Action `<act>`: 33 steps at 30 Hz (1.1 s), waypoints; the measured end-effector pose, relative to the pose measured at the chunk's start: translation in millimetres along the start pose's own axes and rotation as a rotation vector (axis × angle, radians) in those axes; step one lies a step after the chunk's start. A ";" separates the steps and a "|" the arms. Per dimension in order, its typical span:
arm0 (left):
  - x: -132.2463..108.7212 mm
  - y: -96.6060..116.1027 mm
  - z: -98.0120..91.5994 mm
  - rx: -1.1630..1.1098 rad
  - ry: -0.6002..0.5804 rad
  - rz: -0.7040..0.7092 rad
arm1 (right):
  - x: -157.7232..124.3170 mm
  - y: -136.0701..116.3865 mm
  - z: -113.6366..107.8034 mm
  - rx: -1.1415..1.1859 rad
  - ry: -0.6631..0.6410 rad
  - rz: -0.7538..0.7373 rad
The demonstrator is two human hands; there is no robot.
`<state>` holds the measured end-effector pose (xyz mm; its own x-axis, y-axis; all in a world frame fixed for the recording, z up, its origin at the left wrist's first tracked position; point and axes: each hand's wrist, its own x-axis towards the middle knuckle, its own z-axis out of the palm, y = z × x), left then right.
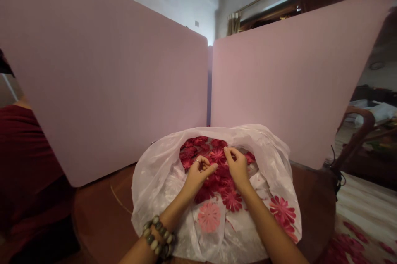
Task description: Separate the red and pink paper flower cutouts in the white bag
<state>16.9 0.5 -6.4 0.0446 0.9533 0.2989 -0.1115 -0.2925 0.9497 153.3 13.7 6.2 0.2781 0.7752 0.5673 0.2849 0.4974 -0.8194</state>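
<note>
A large white plastic bag (149, 173) lies wide open on the table, with several dark red flower-shaped pieces (189, 152) inside. My right hand (238, 170) pinches the edge of a brighter red flower piece (217, 155) between thumb and fingertips. Just left of that piece is my left hand (198, 176), its thumb stretched out and its fingers loosely curled and apart. Nothing shows between them. Below the hands, a pale pink flower piece (209, 217) and a red flower piece (232, 200) rest on the plastic. More pink-red flower pieces (283, 209) lie at the bag's right edge.
Two tall pink panels (118, 78) (279, 86) meet behind the bag on the round brown wooden table (102, 214). A person in a dark red top (21, 144) is at far left. A wooden chair (356, 132) stands right, with red pieces (347, 243) on the floor.
</note>
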 end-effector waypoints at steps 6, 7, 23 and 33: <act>-1.3 -5.2 2.1 -0.049 -0.223 -0.101 | -5.5 -5.4 6.0 0.063 -0.038 -0.011; -2.4 -5.0 2.6 -0.039 -0.260 -0.107 | -4.7 -5.1 5.6 0.063 -0.023 -0.006; -5.2 6.7 1.0 -0.140 -0.071 -0.100 | -12.7 -13.1 6.3 -0.001 -0.183 -0.238; -2.7 4.2 -1.4 -0.274 -0.050 -0.129 | -14.1 -12.5 8.2 0.154 -0.263 -0.235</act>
<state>14.9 -3.2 -3.4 0.1239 0.9742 0.1884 -0.3651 -0.1318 0.9216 138.3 -0.3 7.8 -0.0289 0.6961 0.7173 0.1657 0.7110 -0.6833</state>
